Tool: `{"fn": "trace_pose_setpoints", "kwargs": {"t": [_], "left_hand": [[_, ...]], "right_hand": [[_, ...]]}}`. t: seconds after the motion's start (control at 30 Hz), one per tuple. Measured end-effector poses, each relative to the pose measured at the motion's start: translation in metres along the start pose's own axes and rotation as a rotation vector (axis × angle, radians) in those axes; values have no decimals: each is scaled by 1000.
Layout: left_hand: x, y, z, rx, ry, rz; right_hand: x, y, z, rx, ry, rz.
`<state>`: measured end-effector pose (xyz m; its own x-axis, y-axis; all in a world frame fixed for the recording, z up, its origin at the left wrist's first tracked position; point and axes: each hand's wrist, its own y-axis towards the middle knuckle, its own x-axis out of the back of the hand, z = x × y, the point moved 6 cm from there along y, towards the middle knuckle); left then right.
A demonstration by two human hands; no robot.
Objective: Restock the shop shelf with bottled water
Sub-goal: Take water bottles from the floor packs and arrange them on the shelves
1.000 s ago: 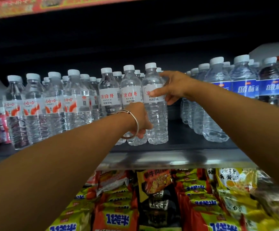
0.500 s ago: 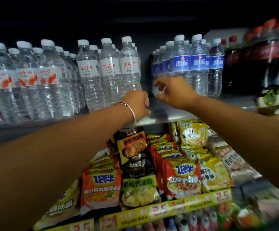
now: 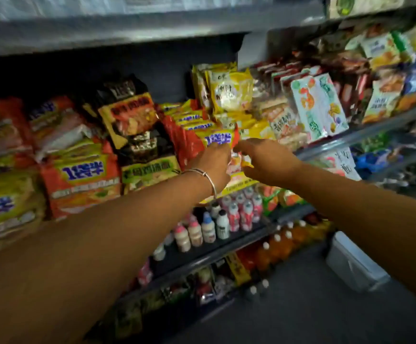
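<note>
Both my arms reach forward in front of the noodle shelf, below the water shelf. My left hand [image 3: 212,167], with a silver bracelet on its wrist, hangs loosely curled and holds nothing. Just to its right, my right hand [image 3: 264,160] is also empty, its fingers relaxed and pointing left. The two hands almost touch. The grey metal edge of the water shelf [image 3: 152,23] runs across the top of the blurred view. No water bottle shows clearly.
Instant noodle packets [image 3: 83,180] fill the shelf behind my hands, with snack bags [image 3: 318,105] to the right. Small white and pink drink bottles [image 3: 222,222] stand one shelf lower, orange drink bottles [image 3: 279,247] below them. A white box [image 3: 353,261] sits on the dark floor at right.
Both hands came off the water bottles and dropped from the water shelf to in front of the noodle shelf. The view swung down with them, so the bottles left the frame.
</note>
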<state>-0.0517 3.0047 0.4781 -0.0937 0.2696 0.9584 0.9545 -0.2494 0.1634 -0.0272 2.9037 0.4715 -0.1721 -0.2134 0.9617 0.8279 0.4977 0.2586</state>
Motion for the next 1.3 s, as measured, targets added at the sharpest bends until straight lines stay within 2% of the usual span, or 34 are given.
{"fn": "trace_pose_setpoints", "kwargs": {"t": [0.17, 0.33, 0.6, 0.77, 0.9, 1.0, 1.17, 1.3], "left_hand": [[-137, -5, 8, -6, -50, 206], [-291, -14, 29, 18, -15, 356], [-538, -33, 81, 132, -22, 514], [-667, -44, 117, 194, -35, 589], [-743, -48, 140, 253, -74, 575], [-781, -50, 151, 288, -111, 546], [-817, -57, 165, 308, -163, 499], [-828, -64, 177, 336, -173, 478]], "right_hand": [[-124, -42, -40, -72, 52, 162], [-279, -88, -81, -156, 158, 340], [-525, -162, -136, -330, 255, 606], [-662, -189, -155, -416, 320, 722], [-742, -195, -166, -492, 383, 677], [-784, -195, -169, -531, 472, 572], [-818, -199, -170, -701, 653, 338], [-829, -201, -167, -712, 574, 270]]}}
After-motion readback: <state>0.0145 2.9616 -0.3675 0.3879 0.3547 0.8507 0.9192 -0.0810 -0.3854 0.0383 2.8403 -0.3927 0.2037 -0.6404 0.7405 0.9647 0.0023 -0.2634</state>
